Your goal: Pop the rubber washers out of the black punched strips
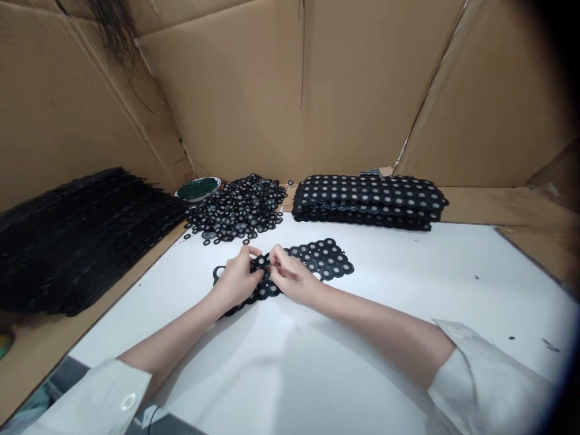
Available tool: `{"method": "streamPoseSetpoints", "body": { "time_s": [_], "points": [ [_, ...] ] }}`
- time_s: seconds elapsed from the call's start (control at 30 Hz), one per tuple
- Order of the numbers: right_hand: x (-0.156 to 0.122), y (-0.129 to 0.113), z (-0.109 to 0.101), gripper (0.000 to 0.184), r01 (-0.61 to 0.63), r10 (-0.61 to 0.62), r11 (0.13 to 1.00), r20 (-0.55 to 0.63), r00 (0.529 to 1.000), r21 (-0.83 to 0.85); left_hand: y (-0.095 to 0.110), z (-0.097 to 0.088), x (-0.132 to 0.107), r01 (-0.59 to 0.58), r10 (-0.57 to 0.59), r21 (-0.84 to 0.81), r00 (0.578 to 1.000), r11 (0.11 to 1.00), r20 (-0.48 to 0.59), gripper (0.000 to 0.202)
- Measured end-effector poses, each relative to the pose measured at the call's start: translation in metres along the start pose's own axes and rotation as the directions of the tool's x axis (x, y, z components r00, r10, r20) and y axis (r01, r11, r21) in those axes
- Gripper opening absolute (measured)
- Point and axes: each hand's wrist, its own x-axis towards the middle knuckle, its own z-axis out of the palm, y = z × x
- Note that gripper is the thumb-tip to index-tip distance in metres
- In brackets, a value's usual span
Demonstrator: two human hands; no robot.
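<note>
A black sheet of joined rings with grey centres (324, 258) lies flat on the white table top (408, 284). My left hand (238, 279) rests on the sheet's left part, fingers curled and pinching at it. My right hand (290, 275) meets it from the right, its fingertips pinched on the same spot of the sheet near the middle. Both thumbs and forefingers press together there. Some ring holes at the sheet's left end look empty and show white.
A pile of loose black rings (238, 208) lies behind the hands, beside a small green-filled dish (198, 188). A stack of filled ring sheets (369, 199) sits at back right. A big heap of black sheets (77, 235) fills the left. Cardboard walls (290, 90) surround the table.
</note>
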Motion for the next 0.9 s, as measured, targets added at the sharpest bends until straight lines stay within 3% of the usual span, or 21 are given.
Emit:
{"method": "streamPoseSetpoints", "body": {
  "time_s": [0.13, 0.2, 0.37, 0.67, 0.83, 0.9],
  "points": [
    [0.001, 0.001, -0.002, 0.009, -0.058, 0.073, 0.973, -0.06, 0.996, 0.223, -0.001, -0.006, 0.002, -0.07, 0.066, 0.117, 0.997, 0.991, 0.037, 0.032],
    [0.001, 0.003, -0.004, 0.009, -0.102, 0.131, 0.932, -0.061, 0.989, 0.348, -0.006, -0.009, 0.008, -0.116, 0.104, 0.215, 0.993, 0.97, 0.062, 0.023],
    [-0.002, 0.006, -0.004, 0.009, -0.125, 0.128, 0.963, 0.004, 0.992, 0.24, -0.011, -0.01, 0.014, -0.19, 0.18, 0.413, 0.982, 0.891, 0.063, 0.011],
    [-0.008, -0.001, -0.003, 0.006, -0.06, 0.056, 0.997, 0.069, 0.996, 0.053, -0.006, -0.008, 0.006, -0.142, 0.131, 0.217, 0.989, 0.966, 0.063, 0.009],
    [-0.01, -0.002, -0.002, 0.008, 0.01, -0.008, 1.0, 0.089, 0.996, -0.015, -0.002, -0.003, -0.005, -0.103, 0.093, 0.114, 0.992, 0.988, 0.09, 0.034],
    [-0.011, -0.004, -0.001, 0.008, 0.032, -0.03, 0.999, 0.089, 0.996, -0.027, 0.0, 0.0, -0.009, -0.062, 0.058, 0.065, 0.997, 0.996, 0.051, 0.033]
  ]
}}
